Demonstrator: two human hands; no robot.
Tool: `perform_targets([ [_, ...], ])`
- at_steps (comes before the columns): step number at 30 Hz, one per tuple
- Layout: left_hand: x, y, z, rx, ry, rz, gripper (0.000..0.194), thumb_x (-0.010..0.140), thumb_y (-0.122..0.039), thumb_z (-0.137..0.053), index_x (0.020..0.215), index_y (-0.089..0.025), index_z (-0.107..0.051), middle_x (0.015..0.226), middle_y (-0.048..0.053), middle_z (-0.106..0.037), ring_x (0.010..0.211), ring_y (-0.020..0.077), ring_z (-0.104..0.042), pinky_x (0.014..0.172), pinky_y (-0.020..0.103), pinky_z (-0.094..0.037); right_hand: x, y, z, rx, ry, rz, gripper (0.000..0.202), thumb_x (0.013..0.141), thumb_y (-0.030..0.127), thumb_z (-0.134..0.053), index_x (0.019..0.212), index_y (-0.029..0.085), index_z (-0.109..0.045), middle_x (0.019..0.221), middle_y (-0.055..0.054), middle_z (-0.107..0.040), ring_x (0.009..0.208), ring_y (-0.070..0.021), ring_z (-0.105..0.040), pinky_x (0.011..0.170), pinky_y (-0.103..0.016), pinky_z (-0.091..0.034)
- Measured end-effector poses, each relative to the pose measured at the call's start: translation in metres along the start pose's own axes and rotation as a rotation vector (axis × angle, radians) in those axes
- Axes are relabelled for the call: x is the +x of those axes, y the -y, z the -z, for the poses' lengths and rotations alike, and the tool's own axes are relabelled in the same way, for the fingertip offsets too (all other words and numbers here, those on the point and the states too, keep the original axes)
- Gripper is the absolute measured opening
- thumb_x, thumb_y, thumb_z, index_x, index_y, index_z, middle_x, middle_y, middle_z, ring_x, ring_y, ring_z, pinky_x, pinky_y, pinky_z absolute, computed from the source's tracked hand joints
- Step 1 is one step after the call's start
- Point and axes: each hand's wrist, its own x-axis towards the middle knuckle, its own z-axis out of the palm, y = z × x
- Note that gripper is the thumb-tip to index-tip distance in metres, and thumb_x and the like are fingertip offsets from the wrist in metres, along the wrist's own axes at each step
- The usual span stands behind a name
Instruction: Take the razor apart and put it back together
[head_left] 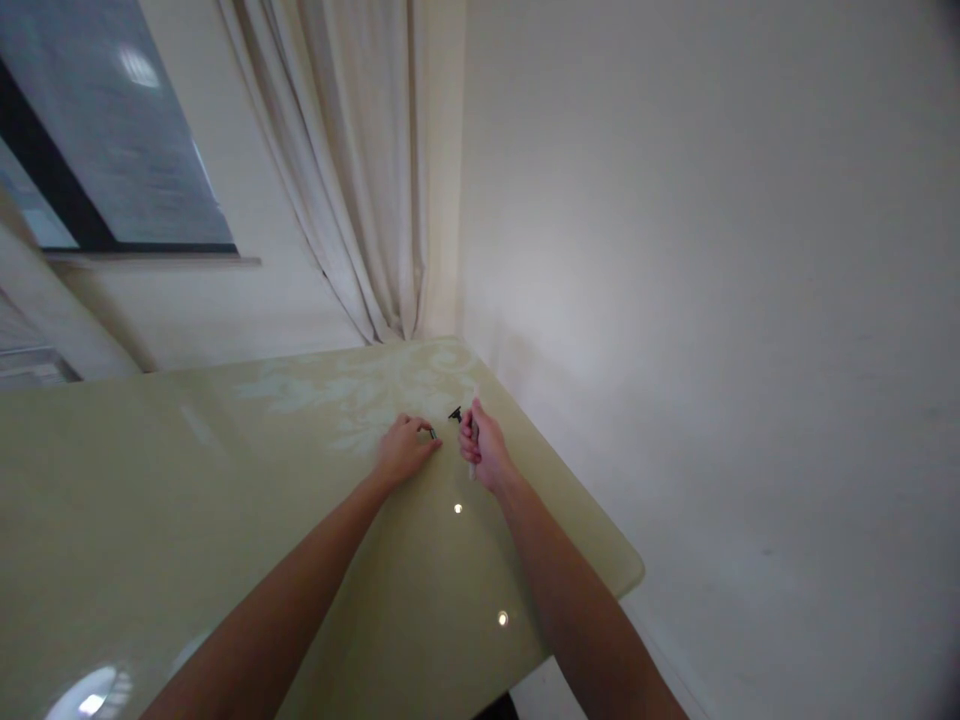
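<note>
My left hand (406, 446) rests low over the tabletop, its thumb and fingers pinching a small dark piece (433, 434). Just to the right, my right hand (484, 443) is closed in a fist around a thin pale stick-like thing (472, 472) that pokes out below the fingers. A small black T-shaped piece (455, 413) juts out on the left side of this fist, toward the left hand. It resembles a razor head; whether it joins the pale thing is hidden by the fingers. The two hands are apart, with a narrow gap between them.
Both arms reach over a glossy pale green table (225, 480) with a rounded right corner. A plain wall (712, 300) runs along its right side. Behind it hang a beige curtain (375, 180) and a dark-framed window (127, 130). Lamp reflections shine on the tabletop.
</note>
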Motion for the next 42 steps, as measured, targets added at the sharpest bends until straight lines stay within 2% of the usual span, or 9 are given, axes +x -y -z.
perform_targets([
  [4,-0.041,0.016,0.023,-0.057,-0.051,-0.09,0.032,0.09,-0.044,-0.073,0.109,-0.019,-0.073,0.112,0.007,-0.065,0.094,0.021,-0.066,0.089,0.033,-0.053,-0.01,-0.006,-0.01,-0.197,0.026,-0.049,0.046,0.088,0.058,-0.072,0.073,0.019,-0.051,0.056,0.01,-0.04,0.038,-0.0025,-0.021,0.036,-0.02,-0.008],
  [7,-0.089,0.036,0.045,-0.153,-0.233,-0.23,0.035,0.089,-0.05,-0.075,0.11,-0.022,-0.07,0.102,0.003,-0.063,0.076,0.0178,-0.059,0.074,0.032,-0.053,-0.023,-0.018,-0.024,-0.394,0.12,-0.112,0.035,0.088,0.049,-0.074,0.079,0.017,-0.062,0.06,0.009,-0.043,0.039,-0.0028,-0.025,0.037,-0.021,-0.011],
  [10,-0.133,0.049,0.063,-0.142,-0.402,-0.259,0.041,0.088,-0.054,-0.075,0.113,-0.024,-0.068,0.094,0.001,-0.061,0.072,0.0173,-0.055,0.069,0.031,-0.05,-0.04,-0.033,-0.039,-0.518,0.276,-0.155,0.029,0.089,0.044,-0.074,0.086,0.015,-0.07,0.061,0.007,-0.047,0.041,-0.0032,-0.027,0.038,-0.023,-0.013],
  [13,-0.156,0.051,0.07,-0.129,-0.504,-0.266,0.039,0.088,-0.052,-0.076,0.113,-0.023,-0.068,0.09,0.001,-0.061,0.071,0.0168,-0.054,0.067,0.03,-0.049,-0.056,-0.043,-0.051,-0.528,0.396,-0.192,0.033,0.086,0.047,-0.077,0.084,0.015,-0.071,0.055,0.008,-0.045,0.041,-0.0042,-0.027,0.039,-0.024,-0.014],
  [17,-0.159,0.045,0.07,-0.144,-0.512,-0.32,0.035,0.09,-0.045,-0.076,0.117,-0.023,-0.069,0.092,0.001,-0.062,0.072,0.0154,-0.055,0.069,0.028,-0.051,-0.068,-0.047,-0.056,-0.422,0.42,-0.273,0.039,0.078,0.052,-0.082,0.078,0.018,-0.063,0.046,0.012,-0.035,0.041,-0.0053,-0.022,0.039,-0.024,-0.011],
  [22,-0.158,0.041,0.067,-0.177,-0.466,-0.34,0.034,0.091,-0.043,-0.077,0.118,-0.023,-0.069,0.092,0.001,-0.064,0.07,0.0144,-0.056,0.067,0.028,-0.052,-0.068,-0.047,-0.053,-0.368,0.382,-0.284,0.041,0.072,0.051,-0.085,0.077,0.019,-0.059,0.047,0.013,-0.037,0.041,-0.0048,-0.022,0.04,-0.023,-0.011],
  [31,-0.158,0.037,0.065,-0.228,-0.438,-0.309,0.033,0.091,-0.041,-0.077,0.117,-0.024,-0.069,0.091,0.0,-0.064,0.071,0.0141,-0.056,0.067,0.027,-0.052,-0.068,-0.049,-0.049,-0.379,0.383,-0.247,0.04,0.073,0.051,-0.083,0.079,0.02,-0.059,0.048,0.013,-0.037,0.041,-0.0048,-0.023,0.039,-0.023,-0.013],
  [37,-0.159,0.036,0.061,-0.279,-0.381,-0.304,0.038,0.093,-0.036,-0.075,0.128,-0.026,-0.065,0.095,0.001,-0.063,0.07,0.0125,-0.054,0.067,0.026,-0.052,-0.067,-0.047,-0.047,-0.423,0.403,-0.191,0.038,0.077,0.05,-0.081,0.079,0.019,-0.059,0.05,0.012,-0.038,0.04,-0.0043,-0.025,0.04,-0.023,-0.013],
  [42,-0.161,0.032,0.067,-0.27,-0.452,-0.332,0.034,0.094,-0.037,-0.074,0.125,-0.024,-0.066,0.09,0.0,-0.062,0.067,0.0119,-0.053,0.065,0.025,-0.051,-0.068,-0.044,-0.048,-0.383,0.414,-0.232,0.037,0.075,0.047,-0.084,0.081,0.018,-0.063,0.05,0.012,-0.039,0.041,-0.0039,-0.024,0.04,-0.023,-0.012],
])
